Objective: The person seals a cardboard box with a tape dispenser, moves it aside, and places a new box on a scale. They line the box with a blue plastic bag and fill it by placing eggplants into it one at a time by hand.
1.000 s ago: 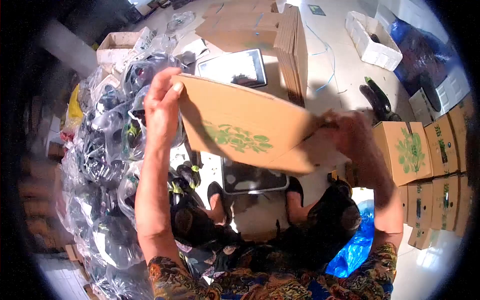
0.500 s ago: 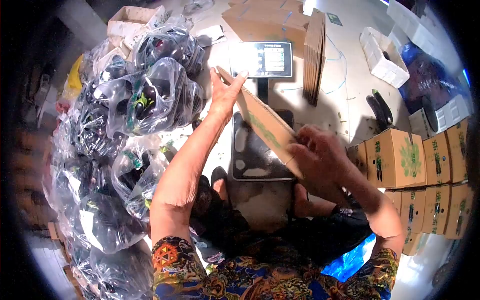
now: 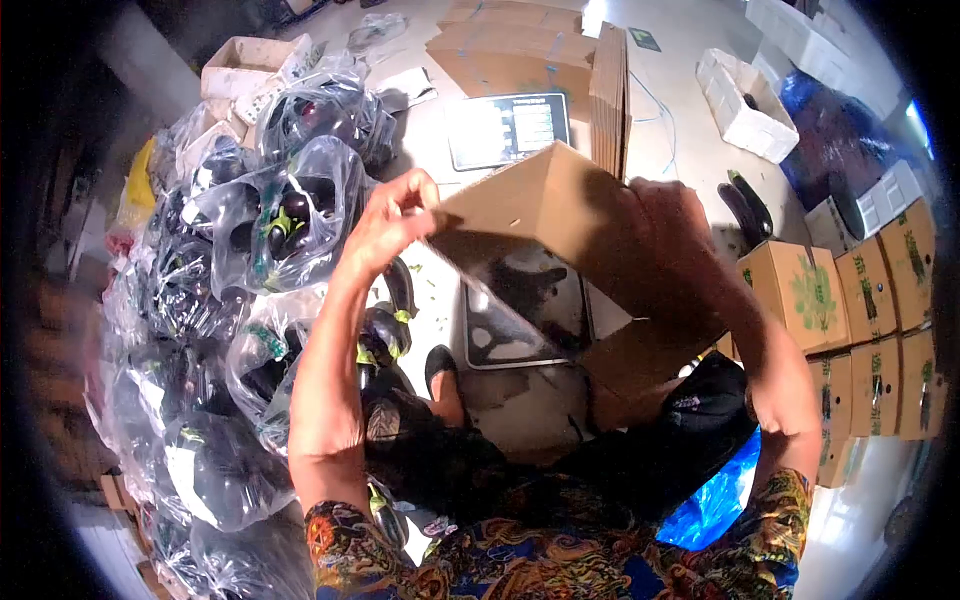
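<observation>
- since the earlier frame the carton (image 3: 505, 207) went from nearly flat + edge-on to opened out w/ its panels apart; both hands shifted too, now farther apart
- left hand (image 3: 396, 218): grasping the carton's left edge, fingers curled in a pinch
- right hand (image 3: 668, 222): grasping the carton's upper right edge, fingers bent over it. it's in shadow, so can't tell exact finger placement
- carton's up in the air btwn the hands, tilted, over the dark scale platform (image 3: 500, 335); its lower right part is in shadow near the person's knee
- scale display (image 3: 510, 130) is just beyond it, w/ a stack of flat cartons (image 3: 610, 105) standing nearby
- left side = big pile of clear plastic bags (image 3: 300, 215) w/ eggplants inside, plus a few loose eggplants (image 3: 385, 330) on the floor btwn pile & platform
- right side = stacked boxes (image 3: 805, 295) w/ green print, 2 dark long veg (image 3: 748, 208) on the floor, white foam box (image 3: 747, 108) farther back
- blue plastic (image 3: 712, 500) on the floor by the right arm
</observation>
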Demonstrator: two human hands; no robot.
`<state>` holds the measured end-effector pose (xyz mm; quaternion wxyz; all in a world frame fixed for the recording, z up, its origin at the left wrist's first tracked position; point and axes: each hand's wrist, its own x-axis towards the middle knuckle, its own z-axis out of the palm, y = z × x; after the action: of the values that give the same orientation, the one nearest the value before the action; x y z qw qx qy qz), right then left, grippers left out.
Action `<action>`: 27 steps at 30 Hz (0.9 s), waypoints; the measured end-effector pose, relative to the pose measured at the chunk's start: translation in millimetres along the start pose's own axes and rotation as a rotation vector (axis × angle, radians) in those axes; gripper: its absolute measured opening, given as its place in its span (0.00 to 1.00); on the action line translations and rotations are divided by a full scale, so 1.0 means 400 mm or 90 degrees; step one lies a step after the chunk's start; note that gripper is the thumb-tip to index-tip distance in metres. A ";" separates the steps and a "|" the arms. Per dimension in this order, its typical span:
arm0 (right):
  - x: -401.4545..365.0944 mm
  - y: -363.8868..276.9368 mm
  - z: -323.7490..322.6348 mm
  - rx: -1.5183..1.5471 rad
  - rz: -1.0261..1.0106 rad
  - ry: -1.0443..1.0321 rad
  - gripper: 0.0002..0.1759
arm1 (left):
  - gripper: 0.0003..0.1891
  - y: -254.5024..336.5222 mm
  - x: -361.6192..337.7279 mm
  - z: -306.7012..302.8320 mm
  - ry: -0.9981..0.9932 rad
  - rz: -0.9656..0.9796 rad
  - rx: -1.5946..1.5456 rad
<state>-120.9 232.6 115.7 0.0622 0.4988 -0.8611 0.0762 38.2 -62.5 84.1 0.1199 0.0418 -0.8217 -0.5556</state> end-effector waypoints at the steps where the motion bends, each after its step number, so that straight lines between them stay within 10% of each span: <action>1: 0.017 -0.006 0.005 -0.037 -0.002 0.003 0.15 | 0.08 0.028 -0.013 0.010 -0.042 -0.024 0.032; 10: 0.127 -0.069 0.150 0.243 -0.101 0.115 0.16 | 0.22 0.049 -0.092 0.093 -0.196 -0.225 0.002; 20: 0.125 -0.017 0.122 0.246 -0.081 -0.035 0.13 | 0.16 -0.065 -0.018 0.194 -0.380 -0.090 0.236; 24: 0.030 0.026 0.039 0.089 -0.340 0.343 0.04 | 0.14 -0.103 -0.014 0.185 -0.371 -0.195 -0.042; 27: -0.104 0.083 0.046 0.276 -0.214 0.156 0.03 | 0.11 -0.063 -0.015 0.189 -0.368 -0.264 -0.052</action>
<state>-129.7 280.5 88.0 0.0696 0.6228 -0.7163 0.3069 23.9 -2.8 33.2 -0.2314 0.0435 -0.7728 -0.5894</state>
